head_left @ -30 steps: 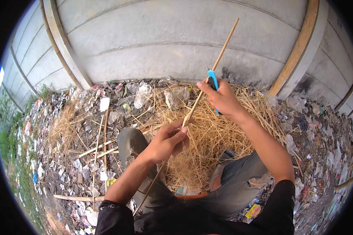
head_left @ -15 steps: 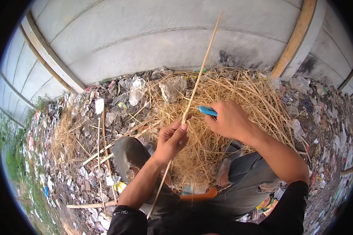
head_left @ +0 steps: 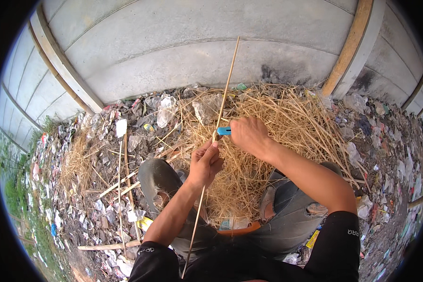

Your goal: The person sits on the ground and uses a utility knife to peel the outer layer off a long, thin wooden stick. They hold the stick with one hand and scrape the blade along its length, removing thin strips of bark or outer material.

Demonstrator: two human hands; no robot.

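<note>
A long, thin bamboo strip (head_left: 227, 89) runs from near the wall down past my lap, tilted slightly. My left hand (head_left: 205, 164) is closed around it near its middle, thumb on top. My right hand (head_left: 250, 136) grips a blue box cutter (head_left: 224, 131), whose front end meets the strip just above my left thumb. The cutter's blade is too small to make out. Beneath both hands lies a heap of pale shavings and thin strips (head_left: 239, 188), spread between my legs.
A grey panel wall (head_left: 188, 56) stands ahead, with a bamboo pole (head_left: 348, 47) against it at right. Litter and plastic scraps (head_left: 89, 207) cover the ground on both sides. Several sticks (head_left: 122, 188) lie at my left. An orange curved piece (head_left: 239, 229) sits close to my lap.
My right hand has moved left and brought the cutter from beside the strip onto it. The strip's far end has dropped lower and shifted left in view.
</note>
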